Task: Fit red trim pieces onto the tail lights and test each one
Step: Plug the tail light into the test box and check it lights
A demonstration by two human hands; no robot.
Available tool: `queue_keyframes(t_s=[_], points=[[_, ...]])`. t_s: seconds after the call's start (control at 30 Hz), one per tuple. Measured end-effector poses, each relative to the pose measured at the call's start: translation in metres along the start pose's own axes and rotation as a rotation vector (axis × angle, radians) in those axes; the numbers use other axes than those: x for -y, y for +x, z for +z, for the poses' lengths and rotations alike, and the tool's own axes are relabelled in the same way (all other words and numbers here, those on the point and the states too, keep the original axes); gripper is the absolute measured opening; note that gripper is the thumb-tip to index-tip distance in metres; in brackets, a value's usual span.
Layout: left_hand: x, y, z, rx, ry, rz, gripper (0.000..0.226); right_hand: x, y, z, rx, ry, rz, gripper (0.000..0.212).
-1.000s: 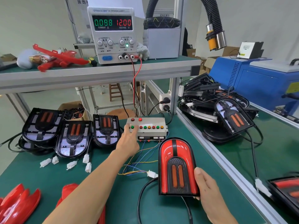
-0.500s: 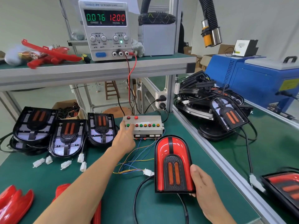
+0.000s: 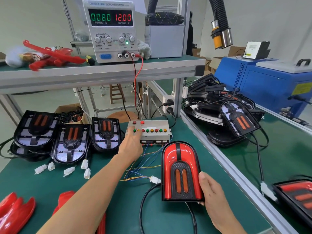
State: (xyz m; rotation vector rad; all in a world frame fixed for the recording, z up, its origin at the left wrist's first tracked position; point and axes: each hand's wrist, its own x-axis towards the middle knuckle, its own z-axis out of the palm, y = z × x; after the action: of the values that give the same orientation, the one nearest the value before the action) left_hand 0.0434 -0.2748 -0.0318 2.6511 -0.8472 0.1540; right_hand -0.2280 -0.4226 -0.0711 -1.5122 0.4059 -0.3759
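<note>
Green bench (image 3: pixel 128 206): tail light (image 3: pixel 181 171) beside right hand (image 3: pixel 211 191) (touching).

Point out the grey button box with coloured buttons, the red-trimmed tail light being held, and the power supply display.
Grey button box (image 3: pixel 152 134), head view, front face.
Red-trimmed tail light (image 3: pixel 170 159), head view, left red trim.
Power supply display (image 3: pixel 110 17), head view, digit panel.

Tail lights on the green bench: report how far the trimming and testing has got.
Done: the red-trimmed tail light carries its trim and is wired to the grey button box.
In hand: the left hand reaches to the box's buttons while the right hand grips that light; the supply reads 0.080 A.
Left: three untrimmed black tail lights sit unplugged; loose red trim pieces wait.
</note>
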Motion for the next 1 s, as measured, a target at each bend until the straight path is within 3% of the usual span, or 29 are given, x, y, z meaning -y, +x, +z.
queue_keyframes(t_s=[0.23,0.53,0.73,1.0], points=[[-0.026,0.004,0.010,0.038,0.023,0.149,0.064,0.003,-0.001,0.000,-0.001,-0.009,0.020,0.044],[-0.053,0.025,0.013,0.151,0.188,0.090,0.073,0.005,-0.002,0.000,-0.001,-0.041,0.029,0.045],[-0.055,0.033,0.017,0.201,0.002,0.001,0.069,0.004,-0.001,0.001,-0.001,-0.029,0.032,0.045],[-0.049,0.030,0.020,0.183,0.009,0.044,0.076,0.005,-0.002,0.000,-0.005,-0.064,0.019,0.045]])
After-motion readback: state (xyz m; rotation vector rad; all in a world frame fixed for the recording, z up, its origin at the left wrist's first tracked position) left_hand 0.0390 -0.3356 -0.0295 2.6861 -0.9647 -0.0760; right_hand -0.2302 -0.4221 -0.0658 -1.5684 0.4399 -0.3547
